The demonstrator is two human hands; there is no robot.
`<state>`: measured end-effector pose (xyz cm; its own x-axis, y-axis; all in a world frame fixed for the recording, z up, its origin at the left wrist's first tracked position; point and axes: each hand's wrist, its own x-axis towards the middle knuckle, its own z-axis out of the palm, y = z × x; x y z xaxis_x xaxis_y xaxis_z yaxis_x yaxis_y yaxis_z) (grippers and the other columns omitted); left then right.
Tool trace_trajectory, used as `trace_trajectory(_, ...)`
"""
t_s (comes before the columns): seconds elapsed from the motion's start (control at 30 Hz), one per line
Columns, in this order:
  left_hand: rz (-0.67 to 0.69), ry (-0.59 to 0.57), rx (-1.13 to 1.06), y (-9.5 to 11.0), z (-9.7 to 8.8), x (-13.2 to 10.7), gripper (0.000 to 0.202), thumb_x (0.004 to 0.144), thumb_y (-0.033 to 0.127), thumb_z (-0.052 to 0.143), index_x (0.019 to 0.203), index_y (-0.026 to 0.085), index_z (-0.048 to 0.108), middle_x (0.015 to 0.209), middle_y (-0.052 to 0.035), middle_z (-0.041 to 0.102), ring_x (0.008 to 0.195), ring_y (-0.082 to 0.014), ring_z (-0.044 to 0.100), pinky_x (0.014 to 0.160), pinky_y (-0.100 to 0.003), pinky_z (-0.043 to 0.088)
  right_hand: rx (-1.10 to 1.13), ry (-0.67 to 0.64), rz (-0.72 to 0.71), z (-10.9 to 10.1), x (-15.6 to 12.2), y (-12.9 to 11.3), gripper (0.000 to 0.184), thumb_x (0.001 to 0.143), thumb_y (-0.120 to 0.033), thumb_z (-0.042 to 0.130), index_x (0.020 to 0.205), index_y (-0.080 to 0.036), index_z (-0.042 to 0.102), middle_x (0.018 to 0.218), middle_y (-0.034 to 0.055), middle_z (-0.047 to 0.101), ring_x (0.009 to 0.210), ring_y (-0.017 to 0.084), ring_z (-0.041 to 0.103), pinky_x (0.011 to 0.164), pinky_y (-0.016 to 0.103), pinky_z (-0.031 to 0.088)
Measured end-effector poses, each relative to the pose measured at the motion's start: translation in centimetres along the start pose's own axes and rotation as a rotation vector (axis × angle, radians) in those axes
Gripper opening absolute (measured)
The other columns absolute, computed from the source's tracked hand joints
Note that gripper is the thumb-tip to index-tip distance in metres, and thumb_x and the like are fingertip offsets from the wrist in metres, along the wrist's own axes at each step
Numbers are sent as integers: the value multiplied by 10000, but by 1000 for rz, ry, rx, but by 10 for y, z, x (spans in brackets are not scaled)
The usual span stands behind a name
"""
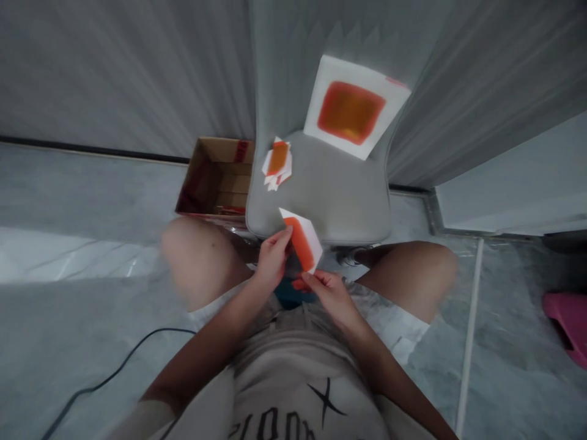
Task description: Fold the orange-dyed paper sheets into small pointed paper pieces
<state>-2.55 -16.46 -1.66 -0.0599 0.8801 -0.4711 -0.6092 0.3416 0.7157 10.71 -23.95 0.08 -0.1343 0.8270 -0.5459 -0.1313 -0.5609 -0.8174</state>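
A folded white paper piece with an orange-red panel [301,243] is held up in front of my lap. Its upper left edge is pinched by my left hand [274,256], thumb on the orange face. At its lower corner, my right hand [328,292] grips between thumb and fingers. Beyond it, on the grey chair seat [334,201], lies a small pile of similar orange-and-white pieces [277,160]. A larger white square sheet with a brown-orange middle [352,113] rests toward the chair's back, slightly blurred.
An open cardboard box [215,177] stands on the floor left of the chair. A dark cable [119,366] crosses the tiled floor at lower left. Grey curtains [128,73] hang behind, and a pink plastic object [568,324] sits at the far right.
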Motion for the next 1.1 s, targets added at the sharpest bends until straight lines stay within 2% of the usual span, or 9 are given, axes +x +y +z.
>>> trace_trajectory(0.37,-53,85,-13,-5,-9,17,481,594,513,977,822,163,738,806,-10,728,741,-126,651,720,-253,473,-59,-40,51,-23,-11,25,509,727,-690,819,901,-212,825,870,93,828,848,260,773,872,419,591)
trace_trajectory(0.53,-86,110,-51,-8,-15,17,507,587,544,970,820,164,727,809,-13,727,738,-133,649,709,-252,478,-139,-46,7,-20,-4,19,526,741,-709,792,894,-207,821,911,91,825,875,273,748,849,397,563)
trace_trajectory(0.63,-68,114,-52,-10,-17,15,483,601,526,968,822,168,732,808,-6,728,713,-113,639,699,-235,477,-159,55,-79,-17,1,11,540,781,-729,737,893,-205,798,868,62,797,797,238,701,745,336,523)
trace_trajectory(0.73,-71,102,-60,-12,-17,13,438,638,507,953,825,175,738,815,-8,730,709,-107,637,674,-220,476,-204,192,-155,-15,5,3,545,842,-744,653,754,-211,729,676,12,682,646,186,588,610,295,425)
trace_trajectory(0.8,-60,94,-38,-11,-19,10,419,656,509,940,826,181,744,815,-9,728,705,-109,632,649,-213,472,-229,238,-184,-18,5,-2,547,882,-730,609,721,-216,698,644,5,642,631,178,551,593,294,390)
trace_trajectory(0.87,-27,51,50,-9,-23,8,412,691,527,916,861,185,761,851,-21,742,727,-117,643,663,-217,489,-218,240,-199,-24,4,-7,529,912,-710,583,768,-217,711,704,19,685,677,191,580,630,299,410)
trace_trajectory(0.97,67,-71,298,-4,-35,2,497,734,538,889,1083,198,787,974,-56,782,821,-154,689,738,-239,531,-251,175,-211,-40,1,-12,529,923,-710,564,832,-216,728,777,41,736,730,211,618,688,309,444)
trace_trajectory(1.03,128,-149,440,0,-43,-1,595,758,537,874,1236,205,753,1051,-84,797,919,-193,719,804,-260,551,-337,112,-211,-52,0,-13,543,925,-718,549,811,-214,714,753,39,721,709,205,602,677,307,436)
trace_trajectory(1.1,155,-241,575,4,-49,-5,565,807,541,830,1251,201,751,1092,-99,801,978,-219,730,838,-276,559,-443,49,-208,-62,0,-14,556,928,-719,536,751,-211,674,697,25,667,668,186,558,640,298,404)
